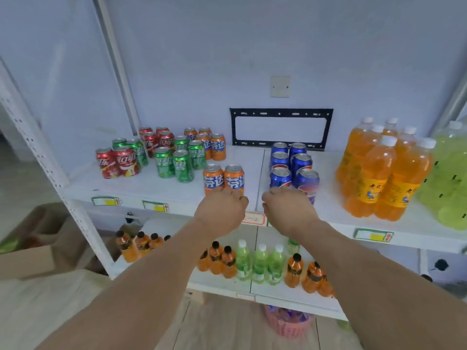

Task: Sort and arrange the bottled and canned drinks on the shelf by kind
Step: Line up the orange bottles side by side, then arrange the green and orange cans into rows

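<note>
Hands reach the shelf [156, 188] front: left hand [221, 208] fingers touch two orange cans [223, 179]; right hand [286, 208] fingers curl against blue cans [294, 178] at 3 o'clock; grip unclear.

your two orange cans [223, 180] stand upright at the shelf [156, 188] front, touching side by side. just right, blue cans [293, 165] sit in two rows. behind left, red cans [117, 162], green cans [177, 162] and more orange ones [211, 144] stand mixed. orange bottles [379, 173] cluster far right.
</note>
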{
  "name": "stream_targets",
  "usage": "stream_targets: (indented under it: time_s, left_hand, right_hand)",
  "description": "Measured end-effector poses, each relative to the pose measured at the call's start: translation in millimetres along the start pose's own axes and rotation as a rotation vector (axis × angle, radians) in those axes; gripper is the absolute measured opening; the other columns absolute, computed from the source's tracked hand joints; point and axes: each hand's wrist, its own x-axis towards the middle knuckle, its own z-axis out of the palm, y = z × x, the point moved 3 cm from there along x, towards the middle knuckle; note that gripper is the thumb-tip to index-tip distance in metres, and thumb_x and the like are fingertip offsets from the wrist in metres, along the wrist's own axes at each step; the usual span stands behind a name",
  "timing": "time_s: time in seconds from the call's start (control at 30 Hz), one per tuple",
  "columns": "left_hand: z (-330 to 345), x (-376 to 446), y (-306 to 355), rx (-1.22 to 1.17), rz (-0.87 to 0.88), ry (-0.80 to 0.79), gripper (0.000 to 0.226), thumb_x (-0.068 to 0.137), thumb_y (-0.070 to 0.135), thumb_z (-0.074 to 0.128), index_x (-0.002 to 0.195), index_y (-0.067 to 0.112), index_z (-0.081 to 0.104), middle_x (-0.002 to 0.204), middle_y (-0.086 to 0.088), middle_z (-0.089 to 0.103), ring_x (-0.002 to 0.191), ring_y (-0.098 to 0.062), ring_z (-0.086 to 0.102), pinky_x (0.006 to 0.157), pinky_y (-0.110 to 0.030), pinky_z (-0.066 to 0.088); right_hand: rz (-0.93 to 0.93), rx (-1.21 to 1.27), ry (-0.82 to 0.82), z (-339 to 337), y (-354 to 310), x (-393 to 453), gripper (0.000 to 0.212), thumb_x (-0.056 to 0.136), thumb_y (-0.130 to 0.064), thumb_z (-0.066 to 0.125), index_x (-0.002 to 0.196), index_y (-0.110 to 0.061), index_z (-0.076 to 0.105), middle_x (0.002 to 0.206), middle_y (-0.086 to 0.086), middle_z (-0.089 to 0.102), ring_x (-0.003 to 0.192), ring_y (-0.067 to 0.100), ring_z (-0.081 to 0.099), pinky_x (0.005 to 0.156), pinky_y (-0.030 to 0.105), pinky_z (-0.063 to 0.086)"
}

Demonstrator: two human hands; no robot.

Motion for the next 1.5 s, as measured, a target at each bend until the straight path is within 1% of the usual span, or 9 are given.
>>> stream_targets:
  time_s: [0.33, 0.57, 0.73, 0.83, 0.93, 1.1, 1.2, 1.4, 1.5]
  left_hand:
    - [34.0, -8.0, -134.8, -0.048, -0.217, 0.163, 0.016, 0.068, 0.018, 0.081, 0.068, 0.012, 0.066, 0.062, -0.005, 0.061, 0.055, -0.028, 0.059, 0.051, -0.033, 0.046]
    - [90.2, 8.4, -232.9, -0.056, -0.36, 0.189, 0.033, 0.087, 0.029, 0.042, 0.073, 0.01, 0.066, 0.068, -0.006, 0.063, 0.058, -0.029, 0.06, 0.047, -0.033, 0.047]
    - [138.1, 10.0, -292.7, -0.444, -0.773, 0.125, 0.046, 0.096, 0.041, 0.055, 0.133, 0.014, 0.056, 0.131, -0.005, 0.059, 0.115, -0.028, 0.058, 0.09, -0.04, 0.049]
    - [179.5, 4.6, -315.1, -0.882, -1.015, 0.175, 0.067, 0.088, 0.059, 0.057, 0.141, 0.019, 0.046, 0.139, -0.002, 0.052, 0.126, -0.023, 0.051, 0.104, -0.041, 0.042]
    - [215.6, -0.1, -324.0, -1.178, -1.112, 0.118, 0.08, 0.087, 0.067, 0.053, 0.149, 0.021, 0.036, 0.148, -0.002, 0.045, 0.134, -0.022, 0.045, 0.111, -0.044, 0.037]
    - [262.9, 1.7, -334.7, -1.522, -0.95, -0.009, 0.081, 0.079, 0.078, 0.052, 0.145, 0.034, 0.038, 0.143, 0.006, 0.051, 0.127, -0.016, 0.051, 0.106, -0.038, 0.042]
    - [272.8, 7.5, -341.6, -1.597, -0.805, -0.09, 0.064, 0.088, 0.054, 0.063, 0.143, 0.03, 0.041, 0.131, 0.01, 0.056, 0.116, -0.009, 0.054, 0.088, -0.021, 0.041]
    - [295.2, 10.8, -352.3, -1.71, -0.668, -0.175, 0.077, 0.077, 0.033, 0.083, 0.141, 0.023, 0.04, 0.127, 0.008, 0.06, 0.112, -0.009, 0.059, 0.09, -0.023, 0.046]
    - [298.1, 9.1, -351.3, -1.755, -0.636, -0.173, 0.074, 0.075, 0.029, 0.085, 0.136, 0.023, 0.043, 0.123, 0.007, 0.062, 0.111, -0.01, 0.06, 0.093, -0.029, 0.048]
  right_hand:
    - [0.02, 0.203, 0.142, -15.2, -49.2, 138.5, 0.038, 0.098, -0.019, 0.042, 0.136, -0.018, 0.044, 0.125, 0.006, 0.058, 0.112, 0.027, 0.053, 0.086, 0.038, 0.043]
    - [0.101, 0.589, 0.204, 15.5, -71.7, 258.4, 0.035, 0.101, -0.029, 0.041, 0.132, -0.015, 0.049, 0.123, 0.009, 0.058, 0.11, 0.028, 0.054, 0.086, 0.04, 0.048]
    - [0.256, 0.916, 0.019, 47.3, -88.7, 330.9, 0.056, 0.093, -0.048, 0.054, 0.136, -0.014, 0.045, 0.133, 0.009, 0.055, 0.121, 0.029, 0.052, 0.098, 0.04, 0.045]
    - [0.497, 1.317, 0.02, 62.6, -117.2, 340.0, 0.068, 0.09, -0.049, 0.062, 0.142, -0.014, 0.038, 0.133, 0.001, 0.051, 0.124, 0.023, 0.05, 0.095, 0.028, 0.039]
    - [0.616, 1.491, 0.152, 90.8, -150.2, 335.7, 0.084, 0.073, -0.064, 0.069, 0.142, -0.026, 0.039, 0.135, -0.011, 0.05, 0.125, 0.015, 0.049, 0.106, 0.037, 0.041]
    - [0.659, 1.491, 0.179, 134.0, -185.7, 318.2, 0.091, 0.062, -0.056, 0.081, 0.139, -0.032, 0.038, 0.134, -0.011, 0.051, 0.12, 0.005, 0.052, 0.103, 0.034, 0.046]
    - [0.751, 1.41, 0.117, 146.5, -193.2, 316.6, 0.094, 0.062, -0.043, 0.086, 0.14, -0.031, 0.036, 0.131, -0.011, 0.057, 0.115, 0.009, 0.057, 0.097, 0.034, 0.049]
    - [0.909, 1.262, 0.04, 142.7, -198.7, 312.8, 0.072, 0.075, -0.029, 0.083, 0.133, -0.02, 0.042, 0.103, -0.009, 0.057, 0.087, 0.011, 0.053, 0.053, 0.007, 0.037]
    - [0.945, 1.235, 0.076, 140.3, -201.1, 302.7, 0.07, 0.073, -0.032, 0.084, 0.13, -0.02, 0.045, 0.101, -0.009, 0.058, 0.09, 0.012, 0.057, 0.068, 0.015, 0.045]
